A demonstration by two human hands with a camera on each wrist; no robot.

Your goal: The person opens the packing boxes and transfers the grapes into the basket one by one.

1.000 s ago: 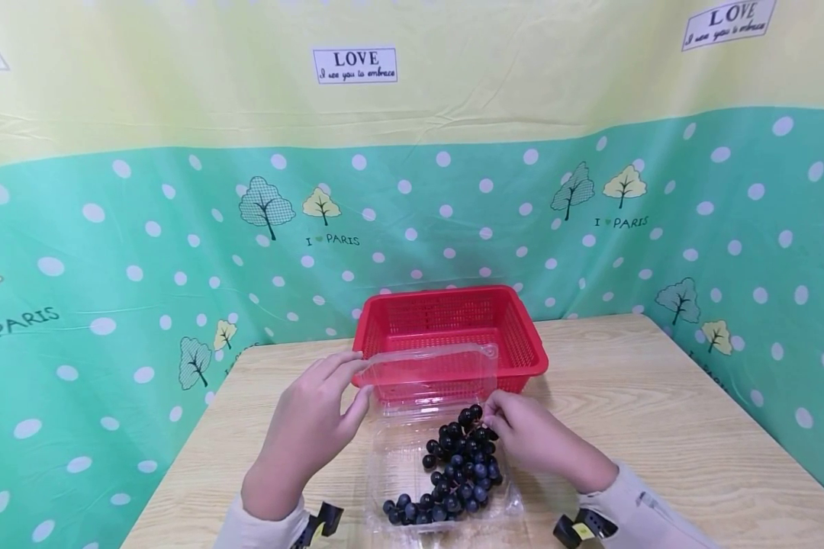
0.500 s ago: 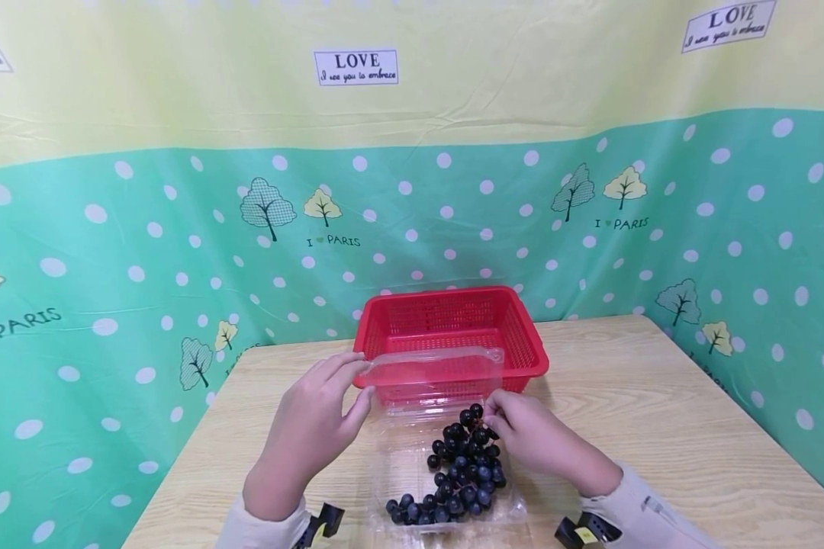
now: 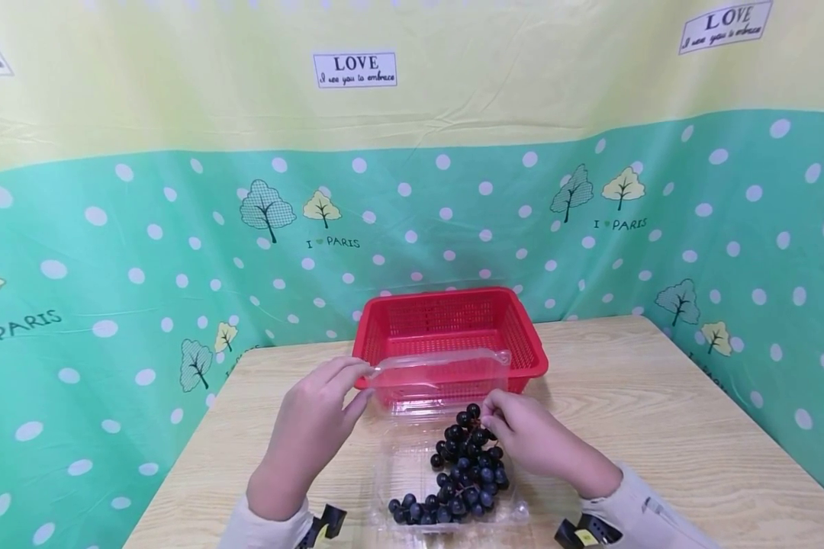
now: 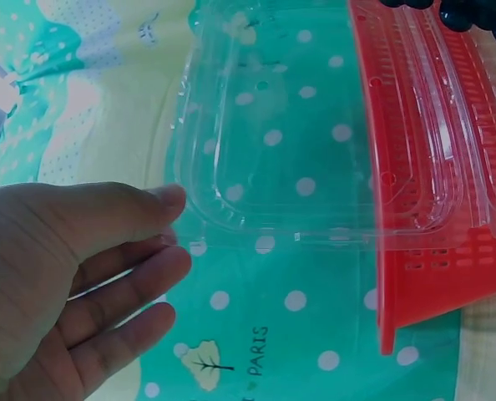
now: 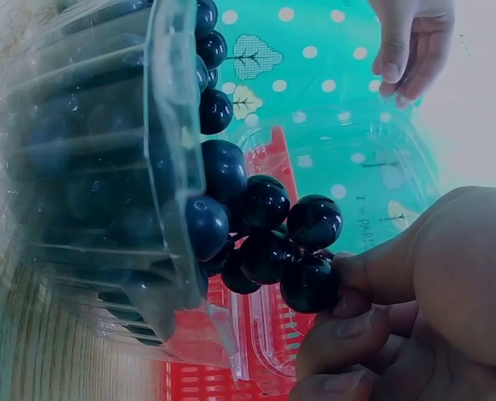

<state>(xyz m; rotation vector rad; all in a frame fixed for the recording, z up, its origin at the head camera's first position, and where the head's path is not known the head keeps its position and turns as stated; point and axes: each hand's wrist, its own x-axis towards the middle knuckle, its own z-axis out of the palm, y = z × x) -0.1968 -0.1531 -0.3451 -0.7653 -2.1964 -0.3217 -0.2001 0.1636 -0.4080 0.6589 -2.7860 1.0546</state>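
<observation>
A clear plastic clamshell box (image 3: 403,469) stands with its lid (image 3: 439,374) raised. Inside it lies a bunch of dark grapes (image 3: 463,476), whose upper end rises at the back right. My right hand (image 3: 532,438) pinches that end between thumb and forefinger; the right wrist view shows the thumb tip (image 5: 352,271) against a grape, several grapes standing above the rim. At the lid's left edge is my left hand (image 3: 312,427). In the left wrist view its thumb (image 4: 166,200) and forefinger pinch the lid's corner, the other fingers apart from it.
Behind the raised lid sits a red perforated basket (image 3: 539,358), seen through the clear plastic. Everything stands on a light wooden table (image 3: 632,404). A green and yellow patterned cloth (image 3: 419,191) hangs around the back and sides.
The box, lid and lower grapes have shifted slightly to the right. Both hands keep nearly the same place and the same hold.
</observation>
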